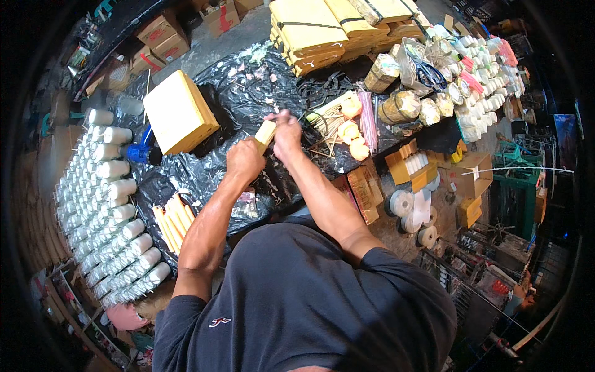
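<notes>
My left hand (pixel 245 160) is closed round the lower end of a small pale yellow block (pixel 266 132), which tilts up and away to the right. Just right of the block's upper end is my right hand (pixel 287 135), its fingers curled and a little blurred. Whatever it may hold is hidden. Both hands are over a table covered in crumpled black plastic (pixel 211 170). To the right of them lie thin wooden sticks (pixel 330 124) and rounded orange-yellow pieces (pixel 349 130). A large yellow block (pixel 176 111) stands left of my hands.
Rows of white cylinders (pixel 114 168) fill the left side, near a blue object (pixel 142 153). Orange candles (pixel 173 222) lie close to my left forearm. Yellow slabs (pixel 310 28) are stacked at the back. More white cylinders (pixel 477 93) crowd the far right; cardboard boxes (pixel 474 173) stand below.
</notes>
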`<state>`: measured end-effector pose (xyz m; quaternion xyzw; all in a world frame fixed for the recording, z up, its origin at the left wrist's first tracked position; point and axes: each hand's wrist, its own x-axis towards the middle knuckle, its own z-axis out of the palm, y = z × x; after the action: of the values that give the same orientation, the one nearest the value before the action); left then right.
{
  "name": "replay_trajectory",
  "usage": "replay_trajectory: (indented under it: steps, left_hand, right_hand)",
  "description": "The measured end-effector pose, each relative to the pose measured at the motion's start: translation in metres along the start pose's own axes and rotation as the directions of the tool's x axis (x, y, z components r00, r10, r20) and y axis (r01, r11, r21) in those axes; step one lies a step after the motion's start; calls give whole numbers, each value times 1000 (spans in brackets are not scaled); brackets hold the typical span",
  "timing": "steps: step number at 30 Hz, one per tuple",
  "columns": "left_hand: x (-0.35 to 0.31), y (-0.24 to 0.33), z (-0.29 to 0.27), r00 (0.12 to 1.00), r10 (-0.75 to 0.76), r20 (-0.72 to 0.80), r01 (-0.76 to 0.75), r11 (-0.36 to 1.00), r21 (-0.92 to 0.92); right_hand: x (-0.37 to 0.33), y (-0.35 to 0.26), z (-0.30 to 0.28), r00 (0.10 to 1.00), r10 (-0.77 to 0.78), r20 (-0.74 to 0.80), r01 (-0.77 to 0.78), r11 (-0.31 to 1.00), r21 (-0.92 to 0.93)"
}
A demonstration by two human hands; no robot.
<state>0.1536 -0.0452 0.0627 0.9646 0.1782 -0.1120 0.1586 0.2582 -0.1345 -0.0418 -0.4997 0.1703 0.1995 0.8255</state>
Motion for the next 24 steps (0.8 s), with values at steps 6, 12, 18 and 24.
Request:
replay_trajectory:
  steps: [6, 12, 18, 24]
  left_hand:
    - [-27, -11, -12, 999, 35, 26, -34, 999, -21]
    - [-35, -50, -32, 991, -56, 118, 102, 893, -438]
    - [-57, -109, 20, 906, -90, 414, 417, 19, -909]
    - [-105, -109, 44, 882, -86, 464, 414, -331, -848]
  right_hand:
    - [89, -54, -47, 996, -45, -71, 49, 998, 48]
    - [137, -108, -48, 748, -628, -216, 245, 563, -789]
    - [-33, -47, -63, 870, 371, 325, 60, 574, -817]
    - [-110, 14, -58, 712, 546, 442, -512, 834, -207]
